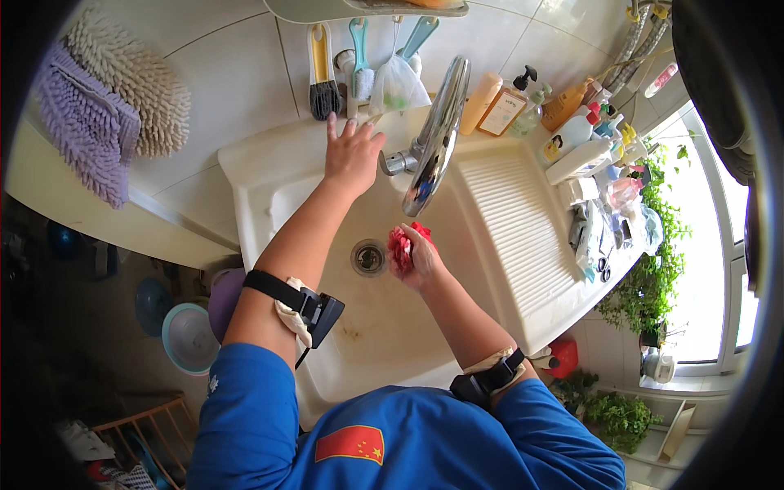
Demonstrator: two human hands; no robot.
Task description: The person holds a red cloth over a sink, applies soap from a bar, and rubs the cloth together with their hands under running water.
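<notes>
My left hand point(353, 157) reaches over the back of the white sink point(314, 327), its fingers stretched out and apart with nothing in them. Its fingertips come close to a yellow-handled brush with dark bristles point(323, 96) and a white mesh bag point(398, 88), both hanging on the tiled wall. Whether they touch either I cannot tell. Over the basin, my right hand point(423, 263) is closed around a crumpled red-and-pink cloth point(400, 247), just right of the drain point(369, 257). A chrome faucet point(441, 135) rises between and beyond my hands; no water shows running from it.
A blue-handled brush point(361, 65) hangs by the mesh bag. A pump bottle point(502, 110) and several other bottles line the back right, beyond the ribbed drainboard point(514, 220). Scissors point(604, 268) lie at its right edge. Fluffy mitts point(86, 122) hang at left, above basins point(189, 336).
</notes>
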